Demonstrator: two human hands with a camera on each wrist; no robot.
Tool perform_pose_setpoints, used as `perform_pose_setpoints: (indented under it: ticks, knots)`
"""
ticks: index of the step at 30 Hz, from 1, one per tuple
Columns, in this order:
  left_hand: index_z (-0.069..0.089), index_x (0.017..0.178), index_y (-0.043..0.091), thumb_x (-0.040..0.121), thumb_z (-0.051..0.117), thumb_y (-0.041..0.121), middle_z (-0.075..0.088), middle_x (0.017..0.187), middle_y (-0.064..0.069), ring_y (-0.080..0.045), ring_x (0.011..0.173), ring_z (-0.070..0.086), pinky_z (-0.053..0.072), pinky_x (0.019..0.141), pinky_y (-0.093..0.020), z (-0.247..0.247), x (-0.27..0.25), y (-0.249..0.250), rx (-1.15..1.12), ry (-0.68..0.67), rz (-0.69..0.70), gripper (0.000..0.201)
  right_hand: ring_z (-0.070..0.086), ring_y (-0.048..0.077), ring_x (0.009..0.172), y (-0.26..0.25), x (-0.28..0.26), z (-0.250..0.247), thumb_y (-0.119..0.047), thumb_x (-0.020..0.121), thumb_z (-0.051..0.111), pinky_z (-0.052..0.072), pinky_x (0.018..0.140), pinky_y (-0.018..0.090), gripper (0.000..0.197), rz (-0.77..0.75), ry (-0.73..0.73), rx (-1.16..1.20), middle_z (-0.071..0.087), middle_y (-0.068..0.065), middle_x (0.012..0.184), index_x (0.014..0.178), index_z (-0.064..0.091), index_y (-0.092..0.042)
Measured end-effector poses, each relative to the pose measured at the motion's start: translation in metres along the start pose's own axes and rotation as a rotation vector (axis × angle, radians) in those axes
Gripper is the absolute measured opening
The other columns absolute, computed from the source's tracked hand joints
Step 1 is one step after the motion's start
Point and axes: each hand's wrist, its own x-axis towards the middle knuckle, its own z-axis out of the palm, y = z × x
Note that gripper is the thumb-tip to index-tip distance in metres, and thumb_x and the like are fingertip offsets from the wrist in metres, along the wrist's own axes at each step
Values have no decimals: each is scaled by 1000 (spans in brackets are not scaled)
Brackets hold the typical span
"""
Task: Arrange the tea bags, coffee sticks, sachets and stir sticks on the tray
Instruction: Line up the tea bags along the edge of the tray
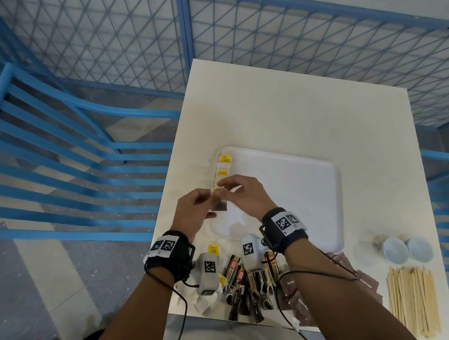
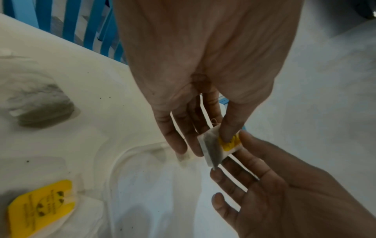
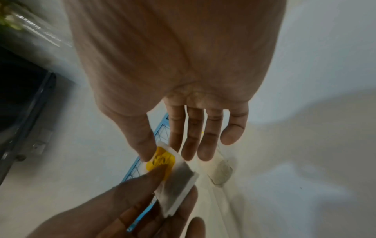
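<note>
Holding one tea bag (image 2: 218, 145) between both hands just above the left edge of the tray (image 1: 290, 178). My left hand (image 1: 194, 211) has its thumb pressed on the yellow tag (image 2: 230, 141), fingers behind the bag, so it pinches it. My right hand (image 1: 245, 195) pinches the same bag at the tag end, thumb on top, the other fingers loosely extended.

Two tea bags (image 1: 224, 165) already sit in a column along the tray's left rim, tags up. I judge the step is laying this third bag in line just below them.

To do it well, I'd:
- keep the tag flat on top of the bag, string tucked in, so it matches the others
- lower it square to the rim, just beside the previous bag, not overlapping
- release the right hand first, let the left steady it, then lift straight off so the light paper doesn't drag

More tea bags (image 1: 214, 252), coffee sticks (image 1: 247, 286), brown sachets (image 1: 355, 281) and stir sticks (image 1: 411, 299) wait on the table (image 1: 295, 109) near me, off the tray.
</note>
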Motion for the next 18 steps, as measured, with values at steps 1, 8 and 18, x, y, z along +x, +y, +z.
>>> perform_pose_setpoints:
  ticks: [1,8,18]
  knots:
    - [70,105,2,95,74,18,78,96,-16,-30,93,77,59,83,-39,-1,-1,0,9,-12,4,20,65,-4,88,-2,0,-1,-40,84,78,47,73,6,19,-21,-20,-14,73,-14,97,100,76,-29]
    - [65,115,7,92,76,14,79,95,-13,-31,92,77,58,80,-37,-2,-1,1,38,-18,8,26,63,-8,82,-5,5,-4,-24,86,75,49,76,10,10,-35,-10,-80,73,-16,88,95,78,-21]
    - [65,120,12,90,78,14,78,98,-15,-32,98,74,57,75,-31,-3,2,-1,104,-15,2,33,65,7,65,-8,6,-4,-18,89,72,51,69,19,8,42,45,108,76,-4,88,96,76,-16]
